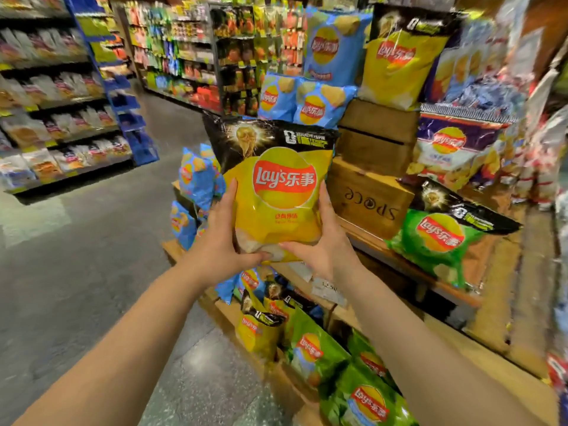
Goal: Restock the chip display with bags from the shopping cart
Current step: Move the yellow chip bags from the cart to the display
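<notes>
I have the yellow chip bag (276,198) held upright in front of me, with the left hand (226,238) wrapped around its lower left edge and the right hand (322,241) around its lower right edge, thumbs meeting under the bottom seam. Gripping low and from both sides keeps the puffy bag facing forward and stops it from flopping, which I judge matters for setting it label-out on the display. The bag hangs in the air above the aisle floor (92,256), just in front of the wooden crates (368,179) that form the tiers. On the crate ledge to the right lies a green chip bag (436,238), tilted on its back, with bare wood between it and my bag; that gap looks like the likely spot. Higher up, blue chip bags (307,106) and another yellow one (396,63) lean against the stack, faces out, so mine should match. Lower down, more green and yellow bags (307,348) crowd the bottom tier. The shopping cart is not in view. The shelves on the left (55,118) are blurred.
</notes>
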{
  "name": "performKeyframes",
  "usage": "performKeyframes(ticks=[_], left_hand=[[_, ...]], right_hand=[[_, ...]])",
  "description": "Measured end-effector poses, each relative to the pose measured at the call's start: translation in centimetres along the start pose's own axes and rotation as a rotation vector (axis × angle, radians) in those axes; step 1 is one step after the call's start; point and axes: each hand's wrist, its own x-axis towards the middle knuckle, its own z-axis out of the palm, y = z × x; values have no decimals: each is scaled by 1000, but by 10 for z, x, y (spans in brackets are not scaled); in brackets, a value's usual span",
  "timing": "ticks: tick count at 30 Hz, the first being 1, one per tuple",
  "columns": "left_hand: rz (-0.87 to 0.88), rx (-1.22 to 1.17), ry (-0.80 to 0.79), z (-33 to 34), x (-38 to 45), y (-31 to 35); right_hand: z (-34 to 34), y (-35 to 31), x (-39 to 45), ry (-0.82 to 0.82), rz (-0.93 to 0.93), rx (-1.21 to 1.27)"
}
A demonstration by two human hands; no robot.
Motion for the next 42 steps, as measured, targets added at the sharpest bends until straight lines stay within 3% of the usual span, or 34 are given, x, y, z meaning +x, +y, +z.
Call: performKeyframes(ticks=[10,21,28,35,42], left_hand=[[246,-101,-187,-4,114,-21],[426,-171,-314,39,270,1],[550,-116,-262,63,356,7],[656,-155,-360,103,415,7],[572,-243,-463,151,453,-15]], right_hand=[[-4,-20,47,343,109,-249],[-63,-4,139,605,97,-305],[-98,7,195,661,100,-306],[-123,31,217,650,200,-387],[-131,56,237,681,324,-454]])
